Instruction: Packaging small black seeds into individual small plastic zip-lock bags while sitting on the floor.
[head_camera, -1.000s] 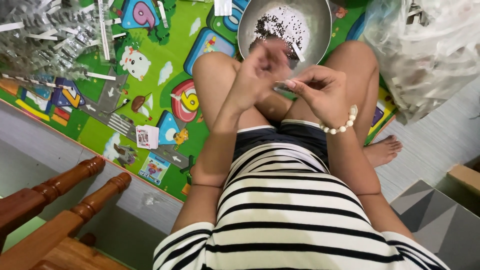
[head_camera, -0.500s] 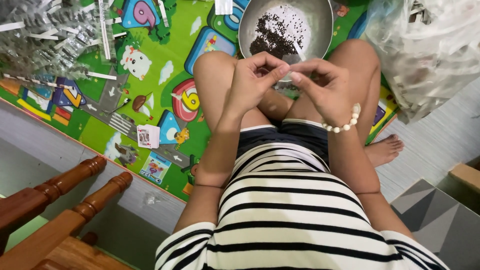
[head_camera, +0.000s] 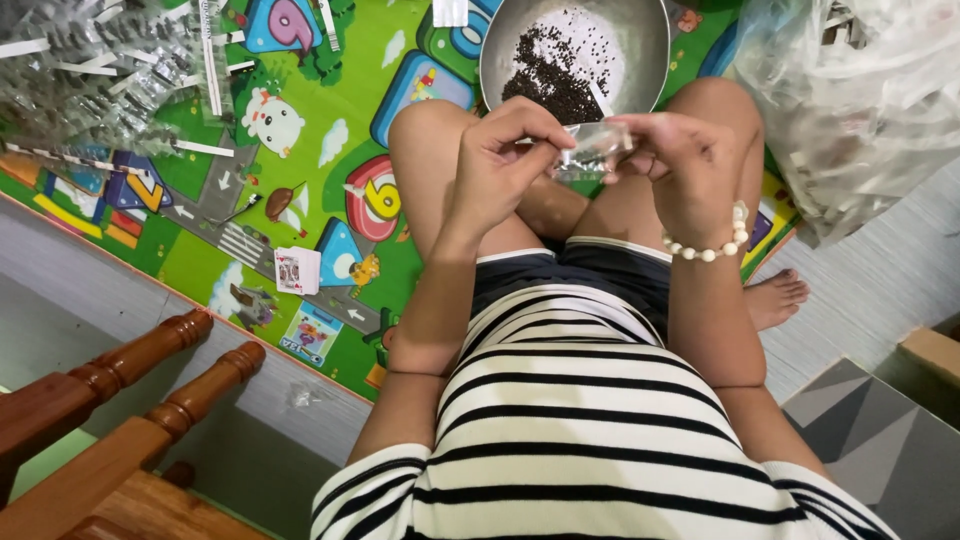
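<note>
Pinching a small clear plastic packet (head_camera: 592, 148) between them at upper centre of the frame, the left hand (head_camera: 503, 160) and right hand (head_camera: 685, 160) each close fingertips on one end, above the crossed knees. Just beyond the packet, a metal bowl (head_camera: 640, 40) of dark seeds (head_camera: 550, 75) sits on the colourful play mat (head_camera: 300, 200). A large clear plastic bag (head_camera: 860, 110) occupies the upper right; wooden chair posts (head_camera: 130, 390) stand lower left.

Steel bowl (head_camera: 655, 40) top cut off; packet (head_camera: 592, 150) blurred.
</note>
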